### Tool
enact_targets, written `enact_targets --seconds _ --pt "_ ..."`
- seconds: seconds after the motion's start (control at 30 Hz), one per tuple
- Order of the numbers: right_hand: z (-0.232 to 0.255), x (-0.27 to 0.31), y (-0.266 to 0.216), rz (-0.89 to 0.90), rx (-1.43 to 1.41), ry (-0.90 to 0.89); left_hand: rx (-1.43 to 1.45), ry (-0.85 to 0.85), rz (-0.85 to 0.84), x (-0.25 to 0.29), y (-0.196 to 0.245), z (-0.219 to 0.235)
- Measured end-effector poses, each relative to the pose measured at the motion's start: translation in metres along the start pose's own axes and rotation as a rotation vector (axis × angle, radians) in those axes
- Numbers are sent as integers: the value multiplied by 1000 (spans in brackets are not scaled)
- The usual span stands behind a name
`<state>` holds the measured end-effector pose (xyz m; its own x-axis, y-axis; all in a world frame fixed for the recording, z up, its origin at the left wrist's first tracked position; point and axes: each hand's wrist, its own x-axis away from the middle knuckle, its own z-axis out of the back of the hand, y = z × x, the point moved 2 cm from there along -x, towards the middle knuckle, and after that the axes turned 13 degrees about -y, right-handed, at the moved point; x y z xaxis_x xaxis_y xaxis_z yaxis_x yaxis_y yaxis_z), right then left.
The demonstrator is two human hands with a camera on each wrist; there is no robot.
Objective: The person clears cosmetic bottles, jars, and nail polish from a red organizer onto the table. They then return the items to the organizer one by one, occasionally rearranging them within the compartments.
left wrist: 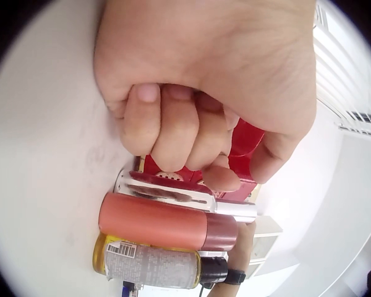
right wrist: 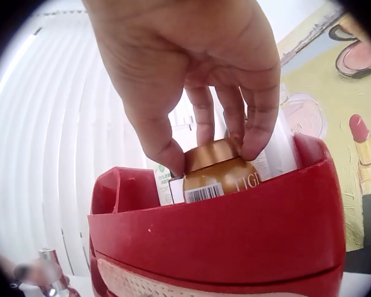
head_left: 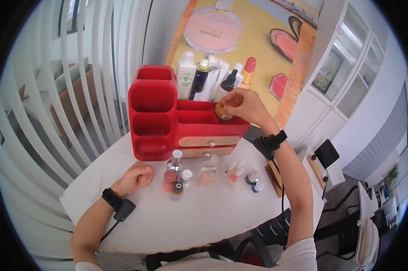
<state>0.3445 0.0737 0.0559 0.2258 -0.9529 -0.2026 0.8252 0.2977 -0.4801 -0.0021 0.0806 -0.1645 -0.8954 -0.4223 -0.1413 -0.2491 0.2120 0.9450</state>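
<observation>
— What's on the left?
— The left hand point(head_left: 138, 176) rests on the white bench point(head_left: 204, 221), its grip clenched into a fist around nothing, just beside a coral-pink bottle point(head_left: 170, 177) and a dark-capped bottle point(head_left: 177, 189).
— And in the middle?
— The red organizer point(head_left: 167, 117), with small bottles in a row before its drawers.
— The right?
— The right hand point(head_left: 247, 106) pinches the gold cap of an amber jar point(right wrist: 217, 174), which sits partly inside the organizer's top right compartment.
</observation>
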Motion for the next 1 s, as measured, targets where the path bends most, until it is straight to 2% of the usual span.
enact_targets --seconds 0.43,0.73,0.8,0.83,0.9,0.93,1.0 --pt "-11 -7 6 19 -35 -17 8 -7 17 1 1 0" --pt "-9 -9 1 17 115 32 -21 -27 4 0 2 -2" --pt "-3 -7 -10 -243 362 27 -9 -36 14 0 -2 2" --pt "-2 -8 -8 -241 360 31 5 -44 23 0 -3 4" --pt "1 -9 -1 -70 222 66 -9 -41 13 0 -2 4" --pt "1 -10 3 -69 222 64 -17 -41 5 0 -2 3" --pt "0 -12 5 -60 153 -60 -20 -41 8 0 0 0"
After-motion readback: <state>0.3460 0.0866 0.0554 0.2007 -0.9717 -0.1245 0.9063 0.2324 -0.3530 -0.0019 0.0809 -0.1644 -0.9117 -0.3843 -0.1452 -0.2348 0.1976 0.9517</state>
